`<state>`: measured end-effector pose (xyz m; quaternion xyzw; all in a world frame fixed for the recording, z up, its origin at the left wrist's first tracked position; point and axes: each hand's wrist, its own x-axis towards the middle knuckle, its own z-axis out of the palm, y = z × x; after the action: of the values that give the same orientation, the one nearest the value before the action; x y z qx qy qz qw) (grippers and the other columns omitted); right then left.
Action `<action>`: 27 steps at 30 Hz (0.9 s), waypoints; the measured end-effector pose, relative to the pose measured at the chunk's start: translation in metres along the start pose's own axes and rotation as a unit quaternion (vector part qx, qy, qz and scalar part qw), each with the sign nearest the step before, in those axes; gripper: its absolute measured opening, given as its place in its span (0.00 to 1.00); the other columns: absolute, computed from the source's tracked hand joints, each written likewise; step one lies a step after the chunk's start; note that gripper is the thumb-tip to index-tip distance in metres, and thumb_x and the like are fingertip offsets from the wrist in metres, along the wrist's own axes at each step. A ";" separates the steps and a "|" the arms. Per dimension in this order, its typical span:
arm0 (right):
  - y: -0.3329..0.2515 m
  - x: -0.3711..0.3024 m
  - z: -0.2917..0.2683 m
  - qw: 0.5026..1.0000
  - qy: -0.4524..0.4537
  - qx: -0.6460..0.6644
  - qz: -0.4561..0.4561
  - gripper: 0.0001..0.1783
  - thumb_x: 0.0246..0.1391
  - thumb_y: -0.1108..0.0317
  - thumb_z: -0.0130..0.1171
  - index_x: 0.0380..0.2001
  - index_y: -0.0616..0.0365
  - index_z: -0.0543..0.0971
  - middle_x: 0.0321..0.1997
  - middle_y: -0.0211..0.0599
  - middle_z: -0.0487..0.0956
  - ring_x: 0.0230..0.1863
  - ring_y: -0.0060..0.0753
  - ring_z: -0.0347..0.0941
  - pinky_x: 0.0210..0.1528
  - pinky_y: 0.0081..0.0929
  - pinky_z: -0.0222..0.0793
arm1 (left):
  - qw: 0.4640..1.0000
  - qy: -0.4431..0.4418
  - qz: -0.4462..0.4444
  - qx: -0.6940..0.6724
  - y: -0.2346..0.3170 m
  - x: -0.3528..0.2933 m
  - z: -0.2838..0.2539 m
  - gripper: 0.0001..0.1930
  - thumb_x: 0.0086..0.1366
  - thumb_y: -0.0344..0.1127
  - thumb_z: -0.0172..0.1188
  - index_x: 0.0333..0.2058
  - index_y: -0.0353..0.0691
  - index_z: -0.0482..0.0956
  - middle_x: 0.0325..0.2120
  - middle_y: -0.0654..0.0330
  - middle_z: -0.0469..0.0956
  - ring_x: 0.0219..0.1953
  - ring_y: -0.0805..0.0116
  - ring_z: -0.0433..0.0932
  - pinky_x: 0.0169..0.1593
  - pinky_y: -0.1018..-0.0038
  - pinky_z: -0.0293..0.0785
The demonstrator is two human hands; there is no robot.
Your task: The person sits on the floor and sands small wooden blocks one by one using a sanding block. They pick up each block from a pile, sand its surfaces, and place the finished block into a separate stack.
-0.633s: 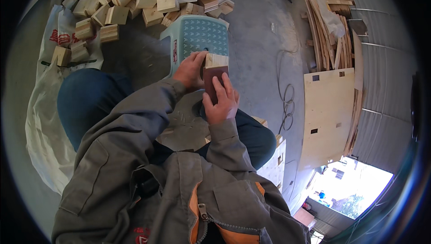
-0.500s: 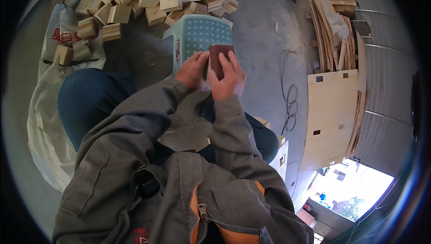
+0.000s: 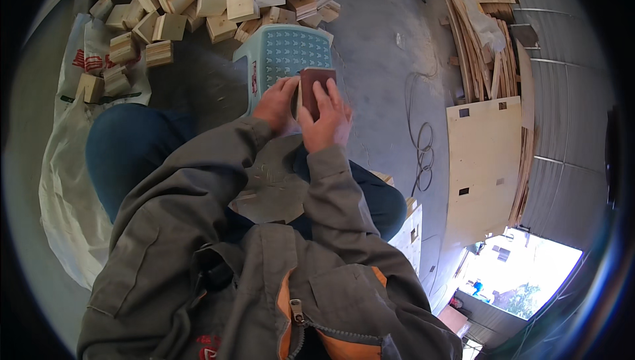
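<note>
Both my hands are together over the near edge of a pale blue-green plastic stool [image 3: 284, 49]. My right hand [image 3: 329, 118] is closed on a reddish-brown, flat rectangular sanding block [image 3: 311, 92], its fingers lying across the top face. Close beside it, my left hand [image 3: 276, 107] is curled with thumb and fingers around a pale wooden block [image 3: 297, 100]. Only a thin strip of that block shows between the hands, against the sanding block's left side; the rest is hidden.
A heap of pale wooden blocks [image 3: 211, 0] lies beyond the stool, and a few rest on a white plastic sack [image 3: 73, 141] at left. A looped cable [image 3: 424, 155] lies on the floor at right, near leaning plywood sheets [image 3: 486, 161] and stacked wood strips [image 3: 473, 49].
The stool and surroundings sit slightly farther left in view. My right hand and the sanding block have shifted a little left with them, and both hands keep their grip.
</note>
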<state>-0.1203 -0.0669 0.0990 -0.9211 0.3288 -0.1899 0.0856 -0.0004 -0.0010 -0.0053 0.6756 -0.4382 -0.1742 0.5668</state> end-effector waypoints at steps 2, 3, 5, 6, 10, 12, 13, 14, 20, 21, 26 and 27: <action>-0.002 -0.031 -0.014 1.000 -0.014 0.004 -0.010 0.36 0.48 0.61 0.75 0.64 0.42 0.82 0.75 0.36 0.72 0.61 0.55 0.73 0.68 0.50 0.68 | 1.000 0.001 -0.001 0.005 -0.001 0.000 0.001 0.49 0.48 0.42 0.82 0.68 0.41 0.67 0.62 0.45 0.73 0.63 0.39 0.74 0.66 0.54 0.73; 0.000 -0.047 -0.020 1.000 -0.009 0.006 -0.015 0.36 0.47 0.62 0.75 0.64 0.43 0.82 0.75 0.37 0.72 0.61 0.54 0.73 0.67 0.50 0.68 | 1.000 -0.004 0.003 0.005 0.004 0.001 0.000 0.49 0.48 0.43 0.82 0.68 0.41 0.67 0.62 0.44 0.73 0.63 0.39 0.75 0.66 0.54 0.73; 0.003 -0.074 -0.030 0.999 -0.004 0.015 -0.030 0.37 0.45 0.64 0.76 0.64 0.44 0.82 0.76 0.39 0.72 0.61 0.54 0.73 0.66 0.50 0.69 | 1.000 -0.006 0.006 -0.002 0.009 0.002 -0.001 0.49 0.49 0.45 0.82 0.67 0.41 0.67 0.61 0.43 0.73 0.62 0.39 0.75 0.66 0.53 0.74; 0.004 -0.085 -0.033 0.999 -0.009 0.016 -0.034 0.38 0.45 0.64 0.77 0.64 0.45 0.82 0.76 0.40 0.72 0.60 0.54 0.73 0.65 0.50 0.69 | 1.000 -0.005 0.006 -0.001 0.009 0.001 -0.002 0.49 0.49 0.45 0.83 0.67 0.41 0.67 0.61 0.43 0.73 0.62 0.39 0.75 0.66 0.53 0.74; 0.002 -0.096 -0.041 0.999 -0.021 0.017 -0.040 0.39 0.43 0.66 0.77 0.63 0.47 0.82 0.75 0.43 0.72 0.61 0.53 0.73 0.65 0.49 0.69 | 1.000 -0.004 0.008 -0.002 0.009 0.000 -0.005 0.49 0.48 0.47 0.83 0.67 0.41 0.68 0.61 0.43 0.73 0.62 0.39 0.75 0.65 0.53 0.74; -0.001 -0.090 -0.043 0.999 -0.024 0.013 -0.035 0.39 0.44 0.68 0.77 0.64 0.48 0.81 0.74 0.46 0.73 0.63 0.54 0.74 0.66 0.49 0.68 | 1.000 -0.004 0.010 -0.003 0.009 0.001 -0.005 0.49 0.48 0.46 0.84 0.67 0.41 0.68 0.61 0.43 0.73 0.63 0.39 0.76 0.66 0.54 0.75; -0.002 -0.085 -0.041 0.999 -0.020 0.012 -0.037 0.39 0.44 0.68 0.77 0.64 0.48 0.81 0.74 0.45 0.73 0.63 0.54 0.74 0.66 0.49 0.68 | 1.000 -0.004 0.011 -0.002 0.010 0.000 -0.006 0.49 0.48 0.44 0.84 0.67 0.40 0.67 0.61 0.43 0.73 0.63 0.39 0.76 0.66 0.54 0.75; -0.002 -0.075 -0.036 0.999 -0.015 0.012 -0.039 0.39 0.44 0.68 0.77 0.64 0.48 0.82 0.74 0.45 0.73 0.64 0.53 0.74 0.66 0.49 0.67 | 1.000 -0.003 0.011 -0.001 0.011 0.000 -0.006 0.49 0.48 0.43 0.84 0.67 0.40 0.67 0.61 0.43 0.73 0.63 0.40 0.76 0.66 0.55 0.75; 0.003 0.013 0.010 1.000 0.009 0.024 -0.004 0.35 0.46 0.63 0.75 0.62 0.38 0.84 0.75 0.28 0.73 0.62 0.50 0.73 0.67 0.49 0.69 | 1.000 0.002 0.007 0.004 -0.005 -0.002 0.000 0.53 0.43 0.43 0.84 0.68 0.42 0.67 0.62 0.45 0.73 0.63 0.39 0.75 0.65 0.54 0.74; 0.003 0.028 0.016 0.999 0.009 0.029 0.010 0.34 0.47 0.63 0.74 0.62 0.37 0.84 0.75 0.26 0.73 0.63 0.49 0.73 0.67 0.49 0.69 | 1.000 0.000 0.004 0.013 -0.003 -0.003 0.001 0.53 0.43 0.42 0.84 0.68 0.42 0.66 0.62 0.46 0.73 0.62 0.40 0.75 0.65 0.53 0.74; -0.005 0.061 0.014 0.997 -0.046 -0.002 0.060 0.35 0.49 0.60 0.74 0.64 0.35 0.83 0.76 0.22 0.72 0.65 0.49 0.71 0.70 0.47 0.66 | 1.000 -0.001 -0.006 0.000 0.006 0.001 -0.001 0.53 0.43 0.40 0.83 0.69 0.43 0.66 0.62 0.47 0.73 0.63 0.41 0.75 0.65 0.54 0.74; -0.004 0.055 0.015 0.998 -0.037 0.002 0.051 0.35 0.49 0.60 0.74 0.64 0.36 0.82 0.76 0.23 0.72 0.65 0.49 0.71 0.70 0.47 0.66 | 1.000 0.000 -0.006 0.002 0.006 0.000 -0.002 0.52 0.44 0.40 0.83 0.69 0.43 0.66 0.62 0.48 0.73 0.63 0.41 0.75 0.65 0.54 0.73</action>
<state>-0.0729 -0.0979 0.1028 -0.9093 0.3716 -0.1516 0.1096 -0.0018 0.0001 0.0008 0.6795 -0.4342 -0.1769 0.5643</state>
